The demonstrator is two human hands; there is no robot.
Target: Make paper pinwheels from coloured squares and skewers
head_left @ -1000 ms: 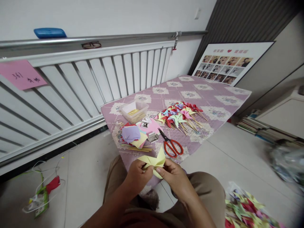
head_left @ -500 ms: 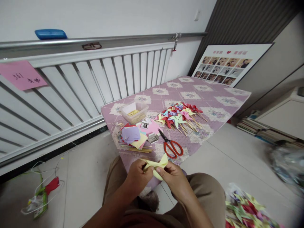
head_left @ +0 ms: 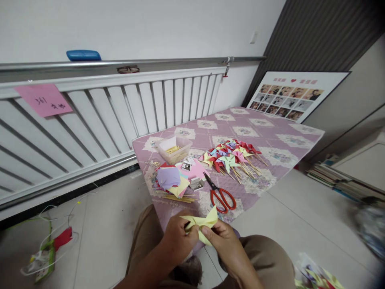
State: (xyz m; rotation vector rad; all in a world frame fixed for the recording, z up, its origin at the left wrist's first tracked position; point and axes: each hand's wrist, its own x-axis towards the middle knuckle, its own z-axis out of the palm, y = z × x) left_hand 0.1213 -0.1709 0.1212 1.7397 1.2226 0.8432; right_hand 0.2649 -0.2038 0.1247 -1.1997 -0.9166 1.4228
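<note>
Yellow paper pinwheel (head_left: 207,220) is held in both hands, just above the near end of the cloth-covered table (head_left: 282,156). Left side is pinched by the left hand (head_left: 180,235) — fingers curled, thumb near the center. Right side is gripped by the right hand (head_left: 221,239), thumb on top, thumbs almost meeting. Red-handled scissors (head_left: 214,186) are laid beyond the hands, blades pointed away. To their left, paper squares (head_left: 168,178) are stacked, purple on top, with loose wooden sticks (head_left: 179,198) placed along the near edge. Clear plastic container (head_left: 178,155) is set behind the stack — sticks inside. Assorted stick-mounted pinwheels (head_left: 230,156) are heaped farther right on the tabletop.
</note>
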